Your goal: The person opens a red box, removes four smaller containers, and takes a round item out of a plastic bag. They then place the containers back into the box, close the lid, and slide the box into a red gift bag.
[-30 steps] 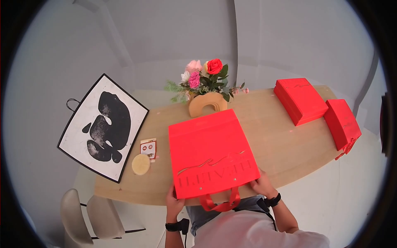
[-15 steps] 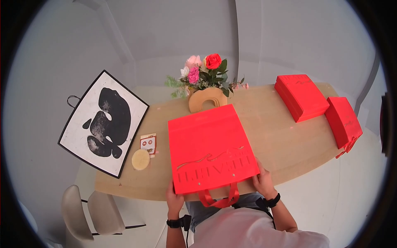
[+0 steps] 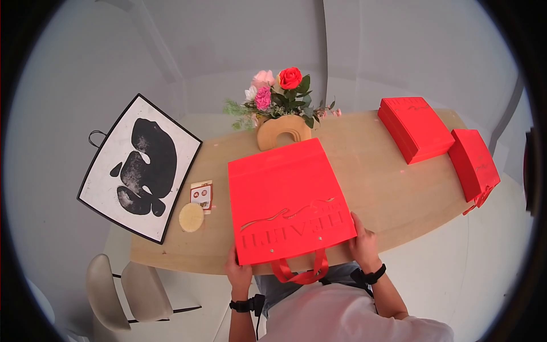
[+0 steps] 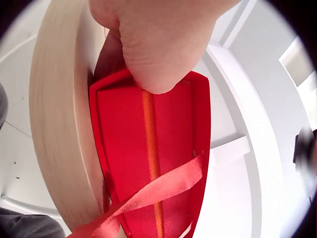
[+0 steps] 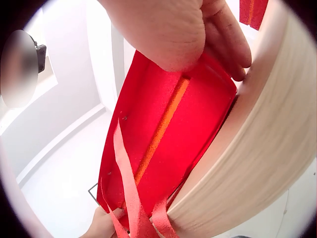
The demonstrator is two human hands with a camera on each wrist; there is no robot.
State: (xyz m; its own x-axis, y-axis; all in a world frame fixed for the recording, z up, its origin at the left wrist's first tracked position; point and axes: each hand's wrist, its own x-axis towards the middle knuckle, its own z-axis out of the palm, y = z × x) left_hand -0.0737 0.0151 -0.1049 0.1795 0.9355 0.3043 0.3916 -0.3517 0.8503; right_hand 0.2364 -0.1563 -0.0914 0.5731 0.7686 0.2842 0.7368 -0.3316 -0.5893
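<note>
While the large red bag (image 3: 290,196) lies flat at the near edge of the worktop (image 3: 399,194), its ribbon handle (image 3: 301,277) hanging toward the person, the left hand (image 3: 238,272) has its grip on the near left corner and the right hand (image 3: 364,248) grasps the right side close to the near corner, fingers wrapped round the edge. Beyond the bag stands an arched vase (image 3: 264,135) of flowers (image 3: 263,98); a round yellow disc (image 3: 191,218) and a card (image 3: 201,196) lie to its left, and a red box (image 3: 419,128) sits well apart on the right.
</note>
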